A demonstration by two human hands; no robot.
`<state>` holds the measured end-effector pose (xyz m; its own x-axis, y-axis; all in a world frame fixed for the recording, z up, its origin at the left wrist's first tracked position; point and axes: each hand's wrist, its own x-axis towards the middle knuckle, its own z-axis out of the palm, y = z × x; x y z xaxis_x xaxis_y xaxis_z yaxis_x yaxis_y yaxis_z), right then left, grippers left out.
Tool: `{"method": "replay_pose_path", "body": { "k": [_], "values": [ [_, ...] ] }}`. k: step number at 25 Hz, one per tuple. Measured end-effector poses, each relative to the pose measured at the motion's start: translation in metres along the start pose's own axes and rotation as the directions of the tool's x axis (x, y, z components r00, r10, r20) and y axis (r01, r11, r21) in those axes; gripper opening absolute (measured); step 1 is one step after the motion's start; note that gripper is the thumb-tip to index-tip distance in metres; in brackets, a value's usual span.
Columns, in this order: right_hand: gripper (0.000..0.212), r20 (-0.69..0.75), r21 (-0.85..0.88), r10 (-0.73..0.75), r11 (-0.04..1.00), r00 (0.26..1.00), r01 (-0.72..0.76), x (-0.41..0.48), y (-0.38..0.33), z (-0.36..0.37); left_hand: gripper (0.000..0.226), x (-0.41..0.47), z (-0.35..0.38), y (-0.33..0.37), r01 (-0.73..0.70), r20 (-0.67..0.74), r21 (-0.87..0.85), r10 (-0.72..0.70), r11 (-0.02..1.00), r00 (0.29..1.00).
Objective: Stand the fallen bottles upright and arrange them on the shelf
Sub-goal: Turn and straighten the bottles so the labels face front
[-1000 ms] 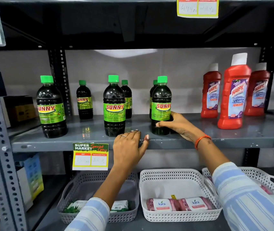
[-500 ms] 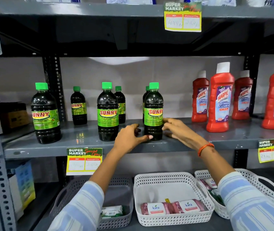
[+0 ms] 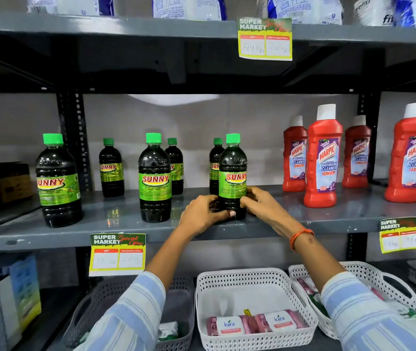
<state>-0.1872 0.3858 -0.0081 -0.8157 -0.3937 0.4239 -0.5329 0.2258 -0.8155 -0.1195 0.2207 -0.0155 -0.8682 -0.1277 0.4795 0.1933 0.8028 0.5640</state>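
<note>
both hands, left hand (image 3: pixel 203 214) and right hand (image 3: pixel 262 207), cup the base of an upright dark bottle (image 3: pixel 232 173) at the shelf (image 3: pixel 328 219) front. judged full, heavy, smooth plastic; low two-sided hold looks steadiest.

- Sunny bottles (image 3: pixel 232 173): dark liquid, green caps, green labels with red-and-yellow lettering.
- Harpic bottles (image 3: pixel 323 160): red, white caps.
- Shelf (image 3: pixel 328 216): grey.
- Sleeves (image 3: pixel 369 312): pale blue-and-white stripes.
- Wristband (image 3: pixel 300 235): orange.
- Basket (image 3: pixel 255 282): white lattice.

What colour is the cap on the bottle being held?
Bright green cap, on the bottle; clearest in the head view.
</note>
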Motion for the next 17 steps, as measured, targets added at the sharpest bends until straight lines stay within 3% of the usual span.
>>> {"method": "replay_pose_path", "body": {
  "k": [4, 8, 13, 15, 17],
  "values": [
    [0.057, 0.066, -0.022, -0.005, 1.000, 0.998, 0.006, -0.002, -0.002, -0.002, 0.036, 0.002, -0.001, 0.000, 0.032, -0.017, -0.017, -0.033, 0.999, 0.999],
    [0.063, 0.106, -0.037, -0.010, 0.999, 0.994, 0.014, 0.000, -0.003, -0.002, 0.056, 0.001, -0.002, 0.003, 0.066, -0.028, -0.040, -0.067, 0.997, 0.997],
    [0.062, 0.138, -0.027, 0.005, 1.000, 0.990, -0.001, -0.006, -0.009, -0.003, 0.039, -0.003, -0.004, 0.006, 0.069, -0.024, -0.034, -0.070, 0.997, 0.997],
    [0.065, 0.048, 0.009, -0.028, 1.000, 0.998, 0.028, -0.014, -0.016, 0.005, 0.033, -0.009, -0.006, 0.008, 0.022, -0.058, -0.112, -0.028, 0.993, 0.998],
    [0.071, -0.263, -0.090, -0.165, 0.985, 0.950, 0.146, -0.023, -0.025, 0.023, 0.041, -0.022, -0.014, 0.008, -0.070, -0.180, -0.185, 0.037, 0.980, 0.983]
  ]
}}
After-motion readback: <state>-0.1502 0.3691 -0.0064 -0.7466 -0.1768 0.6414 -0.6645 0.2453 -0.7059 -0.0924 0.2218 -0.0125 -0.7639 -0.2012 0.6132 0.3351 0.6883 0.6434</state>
